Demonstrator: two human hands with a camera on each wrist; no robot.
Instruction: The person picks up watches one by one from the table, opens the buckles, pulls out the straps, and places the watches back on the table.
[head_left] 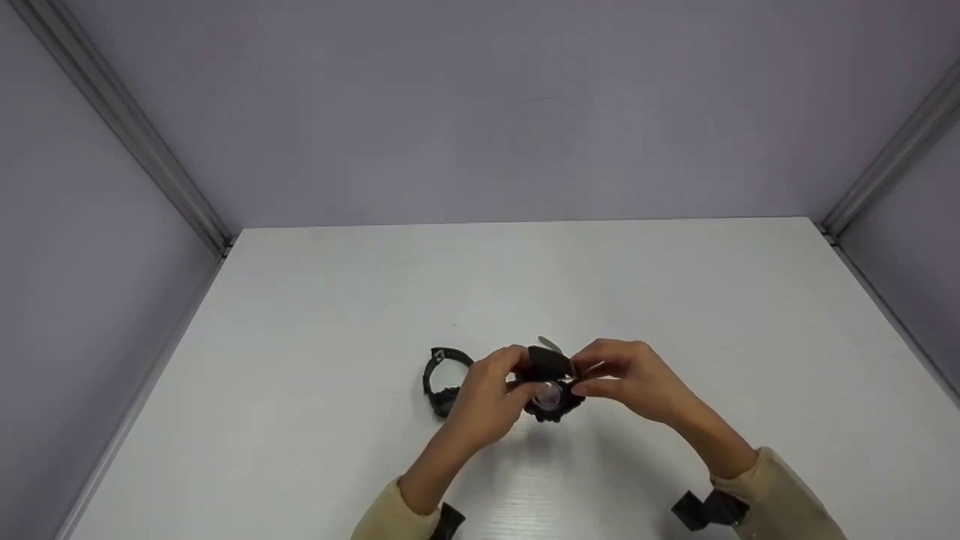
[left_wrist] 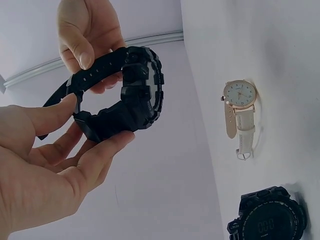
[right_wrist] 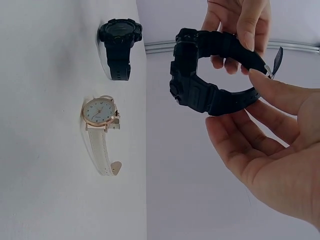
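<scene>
Head view, L to R: second black watch (head_left: 442, 379) lies on the surface (head_left: 300, 315) at lower centre-left, untouched. Left hand (head_left: 487, 397) and right hand (head_left: 630, 379) both pinch the black digital watch (head_left: 549, 382), held just above the surface w/ strap looped but seemingly unbuckled. White-strap watch (right_wrist: 102, 131) lies aside.

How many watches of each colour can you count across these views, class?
Black watches: 2, the held watch and the black watch on the table
White watch: 1, the white-strapped watch
Total: 3
</scene>
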